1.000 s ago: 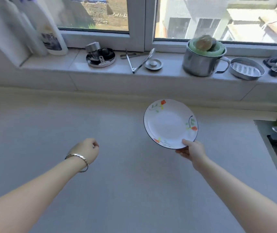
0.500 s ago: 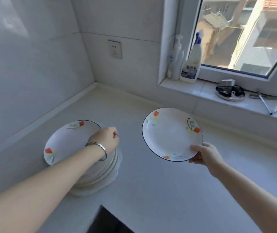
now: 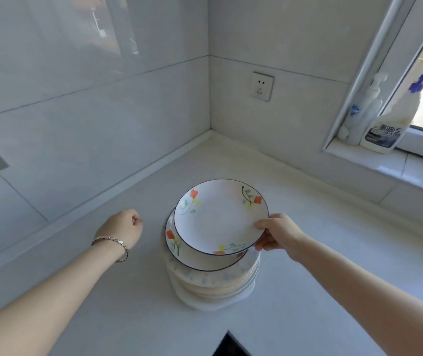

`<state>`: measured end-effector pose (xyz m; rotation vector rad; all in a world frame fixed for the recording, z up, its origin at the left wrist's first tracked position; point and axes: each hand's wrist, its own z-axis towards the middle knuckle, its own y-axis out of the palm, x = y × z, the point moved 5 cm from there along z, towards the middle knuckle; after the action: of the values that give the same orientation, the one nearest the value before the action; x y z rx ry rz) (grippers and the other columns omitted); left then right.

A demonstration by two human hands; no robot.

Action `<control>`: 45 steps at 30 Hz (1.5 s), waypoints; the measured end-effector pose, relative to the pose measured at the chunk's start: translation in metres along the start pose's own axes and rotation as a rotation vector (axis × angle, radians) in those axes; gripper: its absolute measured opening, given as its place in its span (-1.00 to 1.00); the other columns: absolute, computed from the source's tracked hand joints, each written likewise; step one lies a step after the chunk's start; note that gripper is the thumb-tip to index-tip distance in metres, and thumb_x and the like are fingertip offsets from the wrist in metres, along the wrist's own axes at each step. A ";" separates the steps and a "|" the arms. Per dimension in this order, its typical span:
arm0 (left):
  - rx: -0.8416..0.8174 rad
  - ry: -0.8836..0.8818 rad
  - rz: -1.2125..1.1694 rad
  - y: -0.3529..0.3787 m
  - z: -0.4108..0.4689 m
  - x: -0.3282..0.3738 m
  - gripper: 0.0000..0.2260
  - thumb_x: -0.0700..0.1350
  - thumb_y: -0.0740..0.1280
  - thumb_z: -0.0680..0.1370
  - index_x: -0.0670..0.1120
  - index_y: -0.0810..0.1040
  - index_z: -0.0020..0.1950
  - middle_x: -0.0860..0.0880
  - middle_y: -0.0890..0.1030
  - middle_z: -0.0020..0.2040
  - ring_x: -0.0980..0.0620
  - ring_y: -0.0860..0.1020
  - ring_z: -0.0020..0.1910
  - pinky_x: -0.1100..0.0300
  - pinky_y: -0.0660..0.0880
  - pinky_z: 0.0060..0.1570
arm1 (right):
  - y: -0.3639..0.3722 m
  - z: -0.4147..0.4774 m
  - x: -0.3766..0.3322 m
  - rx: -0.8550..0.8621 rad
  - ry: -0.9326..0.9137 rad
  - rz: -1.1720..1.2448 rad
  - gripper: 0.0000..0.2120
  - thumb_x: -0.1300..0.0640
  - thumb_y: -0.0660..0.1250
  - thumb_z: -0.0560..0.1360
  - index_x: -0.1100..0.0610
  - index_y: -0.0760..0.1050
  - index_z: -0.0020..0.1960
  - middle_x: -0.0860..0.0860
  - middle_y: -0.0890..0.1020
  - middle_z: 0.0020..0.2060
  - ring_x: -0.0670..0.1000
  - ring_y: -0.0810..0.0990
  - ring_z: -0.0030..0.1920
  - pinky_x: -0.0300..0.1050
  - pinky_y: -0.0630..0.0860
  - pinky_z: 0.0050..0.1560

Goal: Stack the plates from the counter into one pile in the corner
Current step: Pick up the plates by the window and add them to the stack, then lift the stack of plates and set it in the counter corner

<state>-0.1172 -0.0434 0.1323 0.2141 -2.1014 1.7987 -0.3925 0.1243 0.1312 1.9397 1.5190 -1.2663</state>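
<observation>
A person's left hand [image 3: 125,228], curled into a loose fist and holding nothing, hovers above the counter [image 3: 128,291] just left of the pile of plates [image 3: 213,281] near the tiled corner. A flowered plate [image 3: 218,217] hangs slightly tilted close over the pile, its near-right rim pinched by the right hand [image 3: 277,235]. The step appears to be adding this plate; next it likely needs centring, lowering flat and releasing.
</observation>
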 end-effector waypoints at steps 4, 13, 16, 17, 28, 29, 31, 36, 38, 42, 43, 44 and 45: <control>-0.029 -0.078 -0.041 0.015 -0.005 -0.027 -0.82 -0.21 0.20 0.53 -0.10 0.59 0.00 -0.13 0.64 0.08 -0.14 0.57 0.07 0.11 0.47 0.05 | 0.031 0.009 -0.001 -0.056 0.056 -0.042 -0.92 0.31 0.19 0.50 0.24 0.44 -0.14 0.17 0.57 -0.39 -0.02 0.55 -0.65 -0.28 0.49 -0.61; -0.070 -0.085 -0.115 0.040 0.010 -0.029 -0.86 -0.20 0.18 0.51 -0.03 0.52 -0.11 -0.12 0.66 0.00 -0.15 0.62 -0.04 0.10 0.51 0.00 | 0.033 0.013 0.010 -0.034 0.075 -0.147 -0.82 0.24 0.14 0.53 0.31 0.48 -0.02 0.16 0.61 -0.43 -0.05 0.56 -0.63 -0.29 0.53 -0.54; -0.077 -0.079 -0.130 0.046 0.014 -0.022 -0.79 -0.21 0.17 0.51 -0.08 0.57 0.01 -0.13 0.65 0.01 -0.15 0.62 -0.03 0.09 0.51 0.01 | 0.032 0.013 0.009 0.022 0.018 -0.481 -0.60 0.06 0.08 0.56 0.21 0.43 -0.37 -0.02 0.50 -0.70 -0.12 0.44 -0.69 -0.34 0.43 -0.55; -0.077 -0.078 -0.135 0.047 0.015 -0.020 -0.78 -0.21 0.16 0.51 -0.08 0.57 0.02 -0.12 0.65 0.01 -0.15 0.62 -0.03 0.08 0.52 0.02 | 0.031 0.014 0.008 0.068 -0.016 -0.599 -0.54 0.00 0.06 0.57 0.17 0.36 -0.44 -0.03 0.46 -0.71 -0.10 0.41 -0.66 -0.29 0.38 -0.53; -0.112 -0.094 -0.150 0.062 0.011 -0.026 -0.80 -0.21 0.17 0.50 -0.08 0.53 0.04 -0.06 0.62 -0.09 -0.14 0.63 -0.07 0.11 0.50 -0.04 | 0.022 0.017 0.015 0.302 -0.173 -0.938 -0.46 -0.18 0.01 0.55 0.13 0.22 -0.48 0.00 0.38 -0.51 0.07 0.38 -0.45 -0.24 0.23 -0.47; -0.120 -0.102 -0.159 0.065 0.010 -0.028 -0.81 -0.22 0.18 0.49 -0.07 0.52 0.02 -0.07 0.62 -0.09 -0.14 0.63 -0.08 0.12 0.50 -0.05 | 0.018 0.017 0.020 0.339 -0.195 -0.842 -0.45 -0.19 -0.01 0.56 0.14 0.23 -0.47 0.01 0.39 -0.51 0.09 0.39 -0.43 -0.22 0.23 -0.46; -0.144 -0.129 -0.185 0.074 0.008 -0.033 -0.83 -0.23 0.17 0.49 -0.09 0.52 0.00 -0.08 0.62 -0.15 -0.14 0.63 -0.14 0.12 0.50 -0.09 | 0.007 0.020 0.041 0.385 -0.161 -0.553 -0.45 -0.14 -0.04 0.57 0.21 0.34 -0.40 0.05 0.46 -0.47 0.13 0.46 -0.38 -0.16 0.33 -0.38; -0.330 -0.402 -0.449 0.117 -0.022 -0.049 -0.77 -0.27 0.12 0.56 -0.24 0.49 0.15 -0.09 0.54 -0.35 -0.03 0.52 -0.41 0.22 0.38 -0.34 | -0.002 0.051 0.136 0.201 0.205 -0.262 -0.78 0.15 0.10 0.55 0.25 0.43 -0.15 0.10 0.52 -0.35 0.07 0.49 -0.39 -0.11 0.47 -0.28; -0.428 -0.526 -0.545 0.136 -0.037 -0.051 -0.75 -0.24 0.12 0.59 -0.26 0.45 0.22 -0.11 0.53 -0.32 -0.01 0.52 -0.38 0.21 0.38 -0.33 | 0.011 0.057 0.164 0.092 0.337 -0.104 -0.85 0.17 0.16 0.56 0.24 0.43 -0.06 0.09 0.52 -0.34 0.02 0.50 -0.39 -0.19 0.49 -0.35; -0.561 -0.592 -0.683 0.161 -0.057 -0.040 -0.71 -0.31 0.18 0.57 -0.28 0.43 0.29 -0.09 0.55 -0.28 0.01 0.54 -0.32 0.14 0.44 -0.22 | 0.039 0.066 0.184 0.032 0.395 0.153 -0.86 0.26 0.20 0.55 0.27 0.50 0.04 0.12 0.58 -0.32 -0.06 0.60 -0.46 -0.29 0.58 -0.46; -0.578 -0.594 -0.701 0.166 -0.059 -0.037 -0.71 -0.33 0.21 0.55 -0.29 0.44 0.27 -0.08 0.57 -0.28 0.02 0.56 -0.33 0.12 0.47 -0.19 | 0.043 0.069 0.187 0.042 0.389 0.202 -0.83 0.29 0.21 0.55 0.32 0.51 0.08 0.14 0.59 -0.32 -0.08 0.61 -0.50 -0.29 0.58 -0.47; -0.578 -0.603 -0.716 0.169 -0.061 -0.035 -0.71 -0.35 0.23 0.54 -0.31 0.45 0.26 -0.07 0.57 -0.28 0.04 0.58 -0.37 0.12 0.48 -0.21 | 0.045 0.072 0.189 0.052 0.388 0.263 -0.80 0.31 0.22 0.54 0.36 0.49 0.13 0.16 0.60 -0.31 -0.08 0.62 -0.52 -0.28 0.59 -0.46; -0.565 -0.615 -0.739 0.173 -0.062 -0.034 -0.70 -0.38 0.22 0.53 -0.33 0.45 0.26 -0.08 0.56 -0.29 0.04 0.58 -0.40 0.14 0.48 -0.24 | 0.046 0.074 0.192 0.055 0.386 0.319 -0.78 0.33 0.22 0.54 0.39 0.48 0.15 0.17 0.61 -0.30 -0.07 0.63 -0.51 -0.26 0.60 -0.44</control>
<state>-0.1351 0.0440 -0.0324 1.3060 -2.3424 0.7204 -0.3784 0.1643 -0.0754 2.4494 1.2695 -0.8417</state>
